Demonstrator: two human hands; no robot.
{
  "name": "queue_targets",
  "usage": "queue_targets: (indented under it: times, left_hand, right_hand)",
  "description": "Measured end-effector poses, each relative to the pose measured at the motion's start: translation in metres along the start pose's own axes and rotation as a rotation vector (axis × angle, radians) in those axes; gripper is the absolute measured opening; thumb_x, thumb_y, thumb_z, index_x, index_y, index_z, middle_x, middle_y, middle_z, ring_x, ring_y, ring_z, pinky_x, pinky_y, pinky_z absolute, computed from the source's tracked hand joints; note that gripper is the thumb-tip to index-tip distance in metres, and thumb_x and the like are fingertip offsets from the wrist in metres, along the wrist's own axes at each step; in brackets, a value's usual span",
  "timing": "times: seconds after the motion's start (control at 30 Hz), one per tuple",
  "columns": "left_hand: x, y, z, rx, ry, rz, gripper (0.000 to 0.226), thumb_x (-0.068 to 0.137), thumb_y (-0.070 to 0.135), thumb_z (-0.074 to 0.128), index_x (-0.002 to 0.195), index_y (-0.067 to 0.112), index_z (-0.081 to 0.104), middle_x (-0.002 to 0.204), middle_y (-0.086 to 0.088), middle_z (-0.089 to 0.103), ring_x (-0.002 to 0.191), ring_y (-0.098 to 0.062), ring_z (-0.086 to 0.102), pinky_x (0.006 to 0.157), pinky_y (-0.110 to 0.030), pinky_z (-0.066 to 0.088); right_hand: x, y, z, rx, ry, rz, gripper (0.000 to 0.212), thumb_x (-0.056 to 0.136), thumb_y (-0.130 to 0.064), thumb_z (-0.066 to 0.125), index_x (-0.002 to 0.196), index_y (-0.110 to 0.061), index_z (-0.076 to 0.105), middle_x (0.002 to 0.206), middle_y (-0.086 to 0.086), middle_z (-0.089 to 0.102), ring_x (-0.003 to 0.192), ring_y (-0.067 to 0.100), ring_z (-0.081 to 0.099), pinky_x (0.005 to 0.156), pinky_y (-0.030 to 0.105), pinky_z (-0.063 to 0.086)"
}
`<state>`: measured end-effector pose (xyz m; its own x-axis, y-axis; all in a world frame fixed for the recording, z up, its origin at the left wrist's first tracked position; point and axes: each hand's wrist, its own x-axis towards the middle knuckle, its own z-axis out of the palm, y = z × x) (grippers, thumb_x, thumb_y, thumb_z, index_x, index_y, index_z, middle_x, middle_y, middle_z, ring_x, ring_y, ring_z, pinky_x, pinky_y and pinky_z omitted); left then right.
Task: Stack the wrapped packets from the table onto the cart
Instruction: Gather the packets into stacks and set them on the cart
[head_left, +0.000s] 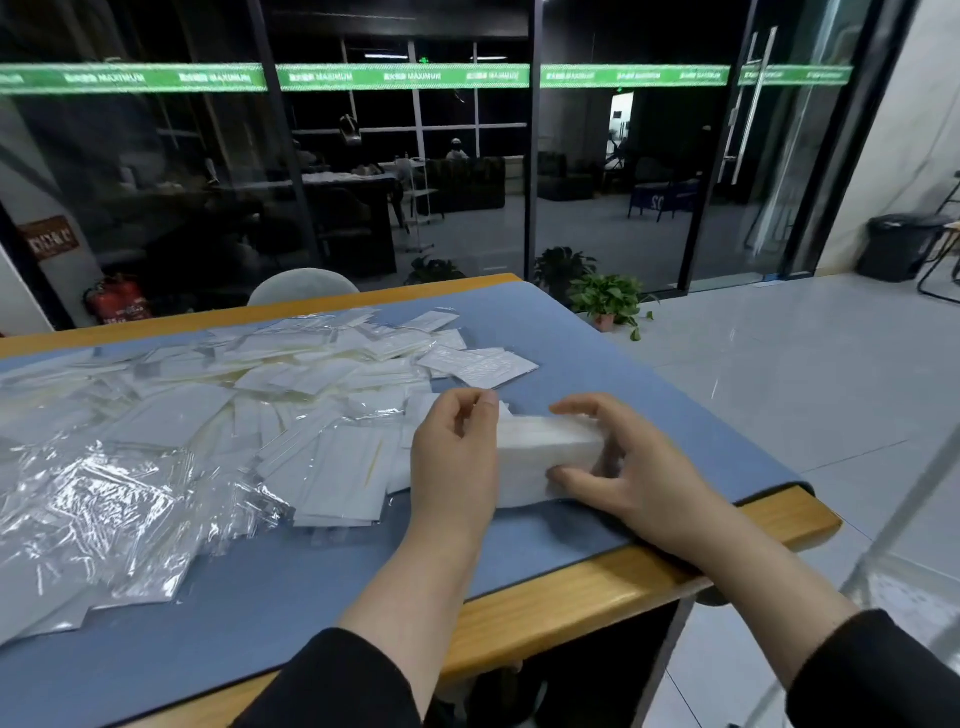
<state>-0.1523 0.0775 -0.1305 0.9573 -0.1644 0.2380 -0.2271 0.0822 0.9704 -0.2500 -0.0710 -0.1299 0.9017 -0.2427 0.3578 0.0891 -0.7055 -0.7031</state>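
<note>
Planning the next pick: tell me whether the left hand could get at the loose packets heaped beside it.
Probably yes: the loose packets lie bare beside the left hand with nothing between, but it now holds the packet stack together with the right hand.

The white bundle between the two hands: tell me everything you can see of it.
The white bundle is a thick block of flat white packets pressed together, soft-edged and a little blurred, so single packets and any wrapping cannot be told apart. It lies lengthwise on the blue mat near the table's right front corner, beside the loose pile of packets. The left hand grips its left end and the right hand curls round its right end, fingers over the top and thumb at the front. Whether it rests on the mat or is slightly lifted is unclear.
</note>
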Motion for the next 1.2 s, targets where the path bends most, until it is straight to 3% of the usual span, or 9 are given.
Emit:
queue_targets:
  times: [0.13, 0.3, 0.4, 0.53, 0.7, 0.8, 0.9, 1.07, 1.2]
  left_hand:
    - [0.001, -0.004, 0.001, 0.093, -0.05, 0.0, 0.016, 0.099, 0.028, 0.061, 0.087, 0.022, 0.069, 0.081, 0.006, 0.068, 0.068, 0.003, 0.054, 0.062, -0.014, 0.041]
    - [-0.006, 0.006, 0.001, 0.096, -0.104, 0.031, 0.031, 0.104, 0.04, 0.05, 0.087, 0.022, 0.068, 0.072, 0.018, 0.063, 0.066, 0.008, 0.05, 0.06, -0.009, 0.037]
    - [-0.011, 0.014, -0.008, 0.087, -0.256, 0.038, 0.015, 0.099, 0.043, 0.06, 0.111, 0.036, 0.064, 0.099, 0.024, 0.064, 0.09, 0.006, 0.058, 0.076, -0.006, 0.042]
    - [-0.016, 0.032, -0.015, 0.052, -0.587, 0.005, 0.063, 0.084, 0.008, 0.081, 0.13, 0.041, 0.054, 0.111, 0.011, 0.067, 0.096, -0.005, 0.068, 0.084, -0.019, 0.054]
    - [-0.043, 0.083, 0.023, 0.113, -0.723, 0.166, 0.032, 0.078, 0.004, 0.082, 0.1, 0.022, 0.068, 0.082, 0.014, 0.074, 0.074, 0.001, 0.066, 0.065, -0.012, 0.05]
    - [-0.066, 0.105, 0.056, 0.094, -0.801, 0.208, 0.029, 0.074, 0.012, 0.084, 0.1, 0.021, 0.072, 0.089, 0.007, 0.077, 0.083, -0.007, 0.069, 0.076, -0.03, 0.054]
    - [-0.094, 0.126, 0.088, 0.035, -0.937, 0.222, 0.035, 0.07, 0.018, 0.083, 0.103, 0.021, 0.072, 0.093, 0.004, 0.077, 0.084, -0.007, 0.07, 0.072, -0.022, 0.055]
    - [-0.126, 0.153, 0.142, 0.098, -1.114, 0.289, 0.029, 0.077, 0.005, 0.084, 0.101, 0.018, 0.073, 0.091, 0.001, 0.077, 0.087, -0.012, 0.072, 0.074, -0.021, 0.056]
    - [-0.136, 0.174, 0.19, 0.164, -1.211, 0.329, 0.033, 0.076, -0.002, 0.081, 0.101, 0.019, 0.072, 0.092, -0.003, 0.077, 0.092, -0.021, 0.073, 0.09, -0.042, 0.058]
  right_hand:
    - [0.0, 0.004, 0.0, 0.006, -0.048, 0.046, 0.051, 0.085, -0.032, 0.078, 0.126, -0.043, 0.05, 0.122, -0.034, 0.048, 0.109, -0.009, 0.051, 0.088, 0.01, 0.044]
    - [-0.004, 0.0, -0.002, 0.021, 0.011, 0.06, 0.039, 0.084, -0.024, 0.078, 0.112, -0.042, 0.058, 0.106, -0.026, 0.06, 0.09, 0.002, 0.058, 0.076, 0.014, 0.047]
    - [-0.01, -0.009, -0.016, 0.009, 0.082, 0.06, 0.039, 0.084, -0.019, 0.078, 0.107, -0.043, 0.058, 0.103, -0.023, 0.062, 0.089, 0.004, 0.058, 0.075, 0.018, 0.048]
    - [-0.037, -0.033, -0.048, -0.03, 0.172, 0.035, 0.039, 0.085, -0.017, 0.075, 0.105, -0.044, 0.057, 0.103, -0.02, 0.063, 0.094, 0.004, 0.059, 0.074, 0.018, 0.046]
    - [-0.084, -0.057, -0.097, -0.075, 0.298, 0.079, 0.041, 0.088, -0.019, 0.074, 0.114, -0.044, 0.054, 0.105, -0.021, 0.059, 0.096, 0.004, 0.056, 0.079, 0.021, 0.047]
    - [-0.122, -0.071, -0.136, -0.124, 0.346, 0.149, 0.042, 0.091, -0.024, 0.073, 0.117, -0.047, 0.051, 0.108, -0.021, 0.056, 0.095, 0.0, 0.053, 0.077, 0.017, 0.044]
    - [-0.163, -0.083, -0.175, -0.155, 0.379, 0.225, 0.044, 0.088, -0.026, 0.077, 0.12, -0.047, 0.053, 0.116, -0.02, 0.058, 0.101, -0.001, 0.056, 0.079, 0.016, 0.049]
    - [-0.205, -0.1, -0.253, -0.37, 0.215, 0.418, 0.055, 0.077, -0.05, 0.081, 0.126, -0.046, 0.056, 0.115, -0.018, 0.061, 0.102, 0.0, 0.059, 0.084, 0.025, 0.051]
    - [-0.201, -0.11, -0.299, -0.617, 0.078, 0.519, 0.051, 0.079, -0.052, 0.078, 0.124, -0.043, 0.057, 0.104, -0.018, 0.061, 0.092, 0.002, 0.057, 0.078, 0.025, 0.047]
